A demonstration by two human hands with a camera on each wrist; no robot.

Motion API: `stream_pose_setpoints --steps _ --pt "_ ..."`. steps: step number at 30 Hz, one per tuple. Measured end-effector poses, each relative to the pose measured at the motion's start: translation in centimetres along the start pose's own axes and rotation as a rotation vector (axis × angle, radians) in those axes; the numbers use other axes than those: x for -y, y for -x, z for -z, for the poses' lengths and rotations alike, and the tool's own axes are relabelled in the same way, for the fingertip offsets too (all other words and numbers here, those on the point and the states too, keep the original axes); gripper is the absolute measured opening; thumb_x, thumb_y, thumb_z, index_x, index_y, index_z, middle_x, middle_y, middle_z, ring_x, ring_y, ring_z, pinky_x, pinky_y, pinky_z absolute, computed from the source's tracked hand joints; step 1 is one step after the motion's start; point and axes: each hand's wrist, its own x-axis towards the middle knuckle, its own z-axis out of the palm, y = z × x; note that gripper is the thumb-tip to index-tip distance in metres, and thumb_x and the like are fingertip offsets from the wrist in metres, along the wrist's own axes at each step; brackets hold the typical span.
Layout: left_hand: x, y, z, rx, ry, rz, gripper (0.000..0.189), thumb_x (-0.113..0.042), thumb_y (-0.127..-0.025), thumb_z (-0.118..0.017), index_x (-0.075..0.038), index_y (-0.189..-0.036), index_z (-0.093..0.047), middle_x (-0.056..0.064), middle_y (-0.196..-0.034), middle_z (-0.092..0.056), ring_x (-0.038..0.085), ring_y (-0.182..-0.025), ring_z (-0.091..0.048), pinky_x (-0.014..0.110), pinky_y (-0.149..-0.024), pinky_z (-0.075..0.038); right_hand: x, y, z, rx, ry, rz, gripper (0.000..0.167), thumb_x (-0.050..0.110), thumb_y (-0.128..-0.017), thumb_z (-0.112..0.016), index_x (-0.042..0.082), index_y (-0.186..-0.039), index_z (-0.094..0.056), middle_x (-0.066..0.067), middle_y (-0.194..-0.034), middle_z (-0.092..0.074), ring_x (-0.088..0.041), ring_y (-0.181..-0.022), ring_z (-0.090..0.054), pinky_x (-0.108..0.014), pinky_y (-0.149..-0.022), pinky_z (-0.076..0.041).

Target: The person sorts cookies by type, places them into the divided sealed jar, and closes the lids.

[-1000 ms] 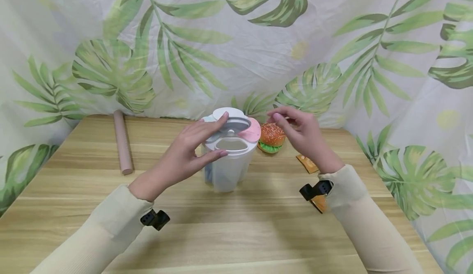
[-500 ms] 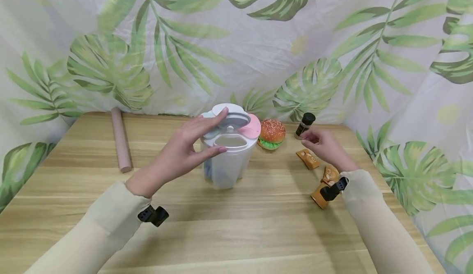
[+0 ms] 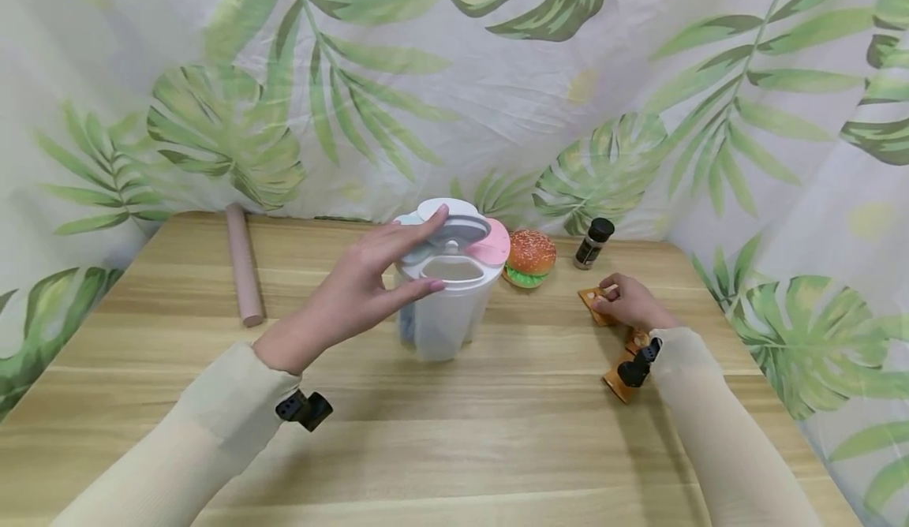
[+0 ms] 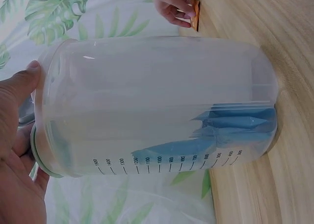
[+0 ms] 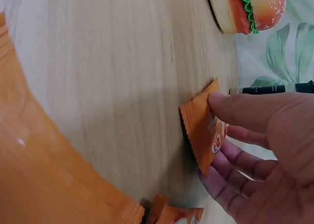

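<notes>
In the head view a clear storage container (image 3: pixel 443 318) stands upright, its lid in white, pink and pale blue sections. One grey-lined flap (image 3: pixel 458 229) is raised above an oval opening. My left hand (image 3: pixel 362 278) grips the container's top, thumb at the front rim and fingers at the raised flap. Blue packets (image 4: pixel 235 126) show inside one compartment in the left wrist view. At the right, my right hand (image 3: pixel 632 302) pinches an orange snack packet (image 5: pixel 198 128) between thumb and fingers, low over the table. Other orange packets (image 3: pixel 619 381) lie near that wrist, partly hidden.
A toy burger (image 3: pixel 531 257) sits right of the container, touching or very near it. Behind my right hand stands a black-capped spice jar (image 3: pixel 593 243). A pinkish rod (image 3: pixel 244 267) lies at the table's left. Leaf-patterned cloth (image 3: pixel 383 93) hangs behind the wooden table (image 3: pixel 426 448).
My right hand has moved from beside the burger rightward and down, past the spice jar, and now holds an orange snack packet. The left hand keeps its place at the container's lid.
</notes>
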Motion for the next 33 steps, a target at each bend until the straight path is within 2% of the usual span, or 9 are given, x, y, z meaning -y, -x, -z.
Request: stream_pose_setpoints --steps 4,6,13,16,19,22,26,30,33 --pt "-0.1 0.0 -0.1 0.004 0.016 0.025 0.08 -0.012 -0.086 -0.087 -0.011 -0.156 -0.05 0.008 -0.142 -0.069 0.029 -0.124 -0.063 0.056 -0.119 -0.041 -0.1 0.2 -0.1 0.008 -0.003 -0.044 0.061 0.025 -0.103 -0.067 -0.012 -0.146 -0.043 -0.028 -0.119 -0.061 -0.029 -0.097 -0.058 -0.036 -0.081 -0.049" --pt "-0.1 0.0 -0.1 0.003 0.021 0.035 0.08 -0.011 -0.085 -0.087 -0.011 -0.156 -0.05 0.009 -0.142 -0.069 0.029 -0.125 -0.063 0.054 -0.118 -0.043 -0.2 0.2 -0.1 0.004 -0.003 -0.049 0.062 0.028 -0.103 -0.068 -0.011 -0.146 -0.045 -0.025 -0.114 -0.06 -0.027 -0.093 -0.056 -0.033 -0.075 -0.048" --pt "-0.3 -0.1 0.0 0.003 0.024 0.039 0.08 -0.011 -0.085 -0.087 -0.01 -0.156 -0.05 0.01 -0.14 -0.07 0.029 -0.124 -0.064 0.051 -0.114 -0.046 -1.0 0.6 -0.2 -0.039 -0.061 -0.028 0.054 0.026 -0.102 -0.069 -0.009 -0.139 -0.051 -0.006 -0.086 -0.055 -0.015 -0.07 -0.051 -0.029 -0.059 -0.045" --pt "-0.3 -0.1 0.0 0.005 0.028 0.046 0.079 -0.011 -0.085 -0.087 -0.01 -0.156 -0.051 0.01 -0.141 -0.07 0.028 -0.123 -0.064 0.049 -0.108 -0.049 -1.4 0.7 -0.1 -0.057 -0.105 -0.04 0.05 0.023 -0.103 -0.067 -0.008 -0.138 -0.051 -0.003 -0.082 -0.054 -0.013 -0.064 -0.05 -0.027 -0.053 -0.043" --pt "-0.2 -0.1 -0.1 0.002 0.038 0.052 0.079 -0.01 -0.085 -0.087 -0.011 -0.155 -0.051 0.009 -0.141 -0.07 0.027 -0.122 -0.064 0.047 -0.107 -0.05 -1.1 1.0 0.2 -0.065 -0.129 -0.031 0.045 0.017 -0.104 -0.065 -0.008 -0.138 -0.05 -0.004 -0.083 -0.056 -0.012 -0.065 -0.053 -0.026 -0.052 -0.043" --pt "-0.1 -0.1 -0.1 -0.006 0.044 0.053 0.079 -0.009 -0.085 -0.087 -0.011 -0.155 -0.052 0.009 -0.141 -0.069 0.028 -0.122 -0.064 0.047 -0.106 -0.05 -0.6 1.2 0.6 -0.074 -0.12 0.017 0.043 0.014 -0.104 -0.064 -0.01 -0.137 -0.05 -0.007 -0.085 -0.06 -0.013 -0.069 -0.056 -0.025 -0.055 -0.046" --pt "-0.1 -0.1 -0.2 -0.013 0.045 0.048 0.078 -0.008 -0.084 -0.087 -0.01 -0.155 -0.052 0.01 -0.141 -0.07 0.028 -0.121 -0.064 0.045 -0.103 -0.051 0.4 1.6 1.4 -0.138 -0.107 0.1 0.04 0.011 -0.103 -0.066 -0.011 -0.134 -0.053 -0.009 -0.083 -0.063 -0.011 -0.068 -0.057 -0.024 -0.057 -0.048" --pt "-0.2 -0.1 -0.2 -0.01 0.047 0.053 0.079 -0.008 -0.085 -0.087 -0.01 -0.155 -0.052 0.011 -0.14 -0.07 0.028 -0.122 -0.064 0.045 -0.105 -0.05 2.1 2.1 2.2 -0.218 -0.109 0.163 0.041 0.016 -0.103 -0.068 -0.007 -0.135 -0.055 -0.008 -0.086 -0.062 -0.006 -0.07 -0.055 -0.023 -0.058 -0.048" --pt "-0.2 -0.1 -0.2 -0.006 0.051 0.063 0.079 -0.008 -0.085 -0.087 -0.01 -0.155 -0.052 0.011 -0.14 -0.07 0.028 -0.123 -0.064 0.046 -0.106 -0.049 3.9 2.6 2.7 -0.275 -0.122 0.223 0.041 0.022 -0.104 -0.067 -0.003 -0.135 -0.055 -0.011 -0.094 -0.065 -0.005 -0.074 -0.057 -0.023 -0.061 -0.049"
